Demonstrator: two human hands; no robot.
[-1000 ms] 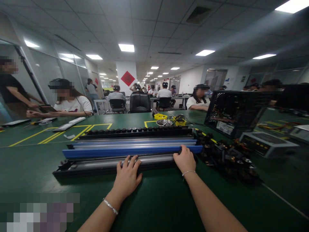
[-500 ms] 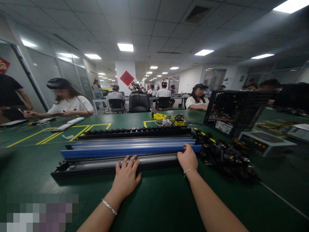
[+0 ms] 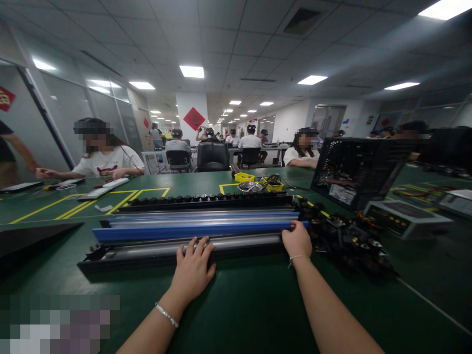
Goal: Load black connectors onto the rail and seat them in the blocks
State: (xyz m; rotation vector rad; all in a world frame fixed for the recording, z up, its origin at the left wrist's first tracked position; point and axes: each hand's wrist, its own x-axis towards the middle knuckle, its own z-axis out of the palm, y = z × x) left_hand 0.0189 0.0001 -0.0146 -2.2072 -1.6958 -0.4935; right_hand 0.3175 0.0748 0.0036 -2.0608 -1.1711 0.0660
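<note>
Across the bench in front of me lies a long black roller unit (image 3: 147,252) with a smooth grey roller along its top. My left hand (image 3: 193,269) rests on its middle, fingers spread over the roller. At the right end is my right hand (image 3: 298,242), its fingers curled over the edge, hiding that end of the unit. Just behind it runs a similar unit with a blue strip (image 3: 184,231), close to my right fingertips. Farther back lies a black bar (image 3: 206,201) with a row of small knobs.
A heap of black parts (image 3: 346,241) lies right of the units. Beyond it stand an open computer case (image 3: 357,172) and a power supply (image 3: 405,219). Behind are a metal dish (image 3: 250,187) and a yellow tray (image 3: 244,177). A dark flat shape (image 3: 33,241) lies at left; co-workers sit around.
My right hand has slid rightward along the roller unit to its end. The left hand and the units stay put. A dark flat shape has appeared at the left edge.
</note>
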